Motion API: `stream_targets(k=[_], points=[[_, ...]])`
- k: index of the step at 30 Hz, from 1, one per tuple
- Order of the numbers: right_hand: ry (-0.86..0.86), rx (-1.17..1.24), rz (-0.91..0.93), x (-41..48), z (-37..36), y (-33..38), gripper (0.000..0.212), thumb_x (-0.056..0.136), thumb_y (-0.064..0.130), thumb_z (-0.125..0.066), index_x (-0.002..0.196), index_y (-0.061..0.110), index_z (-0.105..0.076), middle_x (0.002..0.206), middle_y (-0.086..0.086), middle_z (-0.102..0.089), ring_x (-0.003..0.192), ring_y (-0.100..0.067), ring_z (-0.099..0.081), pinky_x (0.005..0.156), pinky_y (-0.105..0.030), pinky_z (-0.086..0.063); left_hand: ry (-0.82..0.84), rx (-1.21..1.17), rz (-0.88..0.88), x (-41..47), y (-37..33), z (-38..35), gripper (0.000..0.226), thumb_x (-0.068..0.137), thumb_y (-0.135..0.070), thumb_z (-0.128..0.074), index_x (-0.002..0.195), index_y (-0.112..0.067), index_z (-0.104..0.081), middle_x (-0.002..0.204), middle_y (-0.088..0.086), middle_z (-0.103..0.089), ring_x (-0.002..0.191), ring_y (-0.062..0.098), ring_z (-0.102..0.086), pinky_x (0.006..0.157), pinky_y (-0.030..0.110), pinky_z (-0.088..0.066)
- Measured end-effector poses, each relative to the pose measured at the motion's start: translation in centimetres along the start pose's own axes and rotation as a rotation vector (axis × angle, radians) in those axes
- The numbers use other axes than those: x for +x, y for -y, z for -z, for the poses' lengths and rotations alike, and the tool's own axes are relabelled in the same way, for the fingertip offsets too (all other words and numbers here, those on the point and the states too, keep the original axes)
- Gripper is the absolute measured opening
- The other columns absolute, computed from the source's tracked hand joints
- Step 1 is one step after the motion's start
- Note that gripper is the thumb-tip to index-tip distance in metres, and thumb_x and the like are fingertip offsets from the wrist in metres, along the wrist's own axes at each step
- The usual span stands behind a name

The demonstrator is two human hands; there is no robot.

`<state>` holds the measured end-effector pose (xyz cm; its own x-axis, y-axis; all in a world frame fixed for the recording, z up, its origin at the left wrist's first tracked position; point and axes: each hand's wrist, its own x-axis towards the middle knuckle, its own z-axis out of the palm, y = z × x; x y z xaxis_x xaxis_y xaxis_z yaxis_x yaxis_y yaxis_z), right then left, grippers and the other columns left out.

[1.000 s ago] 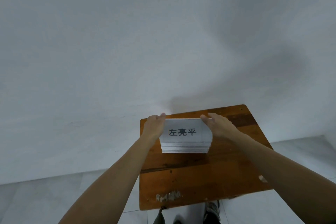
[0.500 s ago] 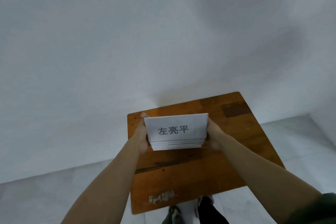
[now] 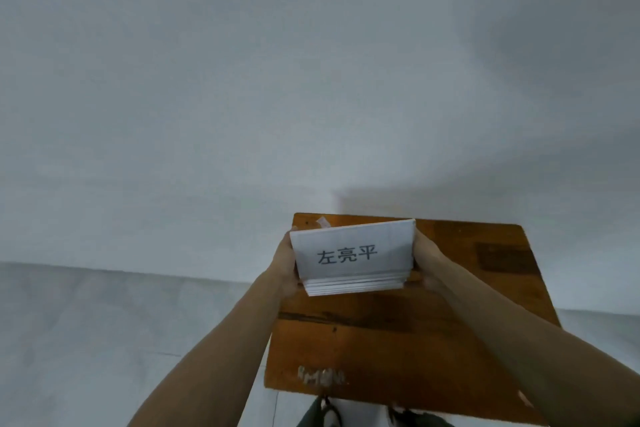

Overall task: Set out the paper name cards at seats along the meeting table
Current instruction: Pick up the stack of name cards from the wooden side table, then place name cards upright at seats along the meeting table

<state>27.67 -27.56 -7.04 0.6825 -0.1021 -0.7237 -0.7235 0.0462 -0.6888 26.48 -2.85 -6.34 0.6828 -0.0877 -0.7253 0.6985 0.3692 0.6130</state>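
Observation:
A stack of white paper name cards is held up off a small wooden table, its top card printed with three dark characters and tilted toward me. My left hand grips the stack's left edge and my right hand grips its right edge. Most of my fingers are hidden behind the cards. A small paper corner sticks out above the stack's upper left.
The brown tabletop stands against a plain white wall on a pale tiled floor. A whitish scuff marks the table's near edge. My shoes show below that edge.
Both hands closed on the stack's sides and lifted it off the table, tilting its face toward me. The view has shifted, so the table now sits further right.

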Motion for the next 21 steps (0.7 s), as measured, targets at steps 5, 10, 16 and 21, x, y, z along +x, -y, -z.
stream_targets(k=[5,10,16,21], points=[[0.245,-0.242,0.010,-1.5,-4.2,2.3,0.060,0.067,0.076,-0.060,0.092,0.022,-0.072,0.083,-0.005,-0.077,0.082,-0.028,-0.072,0.071,-0.041,-0.058,-0.287,-0.088,-0.077,-5.2,2.4,3.2,0.060,0.093,-0.062,-0.028,0.091,-0.020,-0.070,0.087,0.009,-0.076,0.083,0.029,-0.069,0.066,0.038,-0.054],[0.447,-0.389,-0.029,-3.9,-8.2,0.7,0.056,0.081,0.073,-0.053,0.066,0.025,-0.078,0.074,-0.008,-0.076,0.060,-0.025,-0.073,0.053,-0.038,-0.057,-0.538,-0.256,-0.178,-12.3,8.2,5.9,0.055,0.090,-0.063,-0.032,0.101,-0.021,-0.064,0.109,0.012,-0.070,0.103,0.031,-0.061,0.089,0.046,-0.047],[0.720,-0.639,-0.075,-11.4,-14.0,-6.4,0.047,0.085,0.061,-0.053,0.075,0.020,-0.075,0.080,-0.011,-0.076,0.077,-0.032,-0.071,0.064,-0.044,-0.059,-0.798,-0.528,-0.229,-24.0,18.4,9.0,0.057,0.090,-0.064,-0.031,0.093,-0.021,-0.068,0.099,0.010,-0.073,0.094,0.029,-0.064,0.077,0.040,-0.047],[0.905,-0.930,0.035,-21.4,-17.5,-14.4,0.041,0.086,0.057,-0.046,0.081,0.023,-0.068,0.084,-0.006,-0.073,0.084,-0.026,-0.064,0.064,-0.036,-0.051,-1.018,-0.721,-0.301,-35.0,28.9,10.4,0.056,0.086,-0.066,-0.035,0.082,-0.020,-0.066,0.083,0.008,-0.075,0.086,0.029,-0.066,0.076,0.039,-0.048]])
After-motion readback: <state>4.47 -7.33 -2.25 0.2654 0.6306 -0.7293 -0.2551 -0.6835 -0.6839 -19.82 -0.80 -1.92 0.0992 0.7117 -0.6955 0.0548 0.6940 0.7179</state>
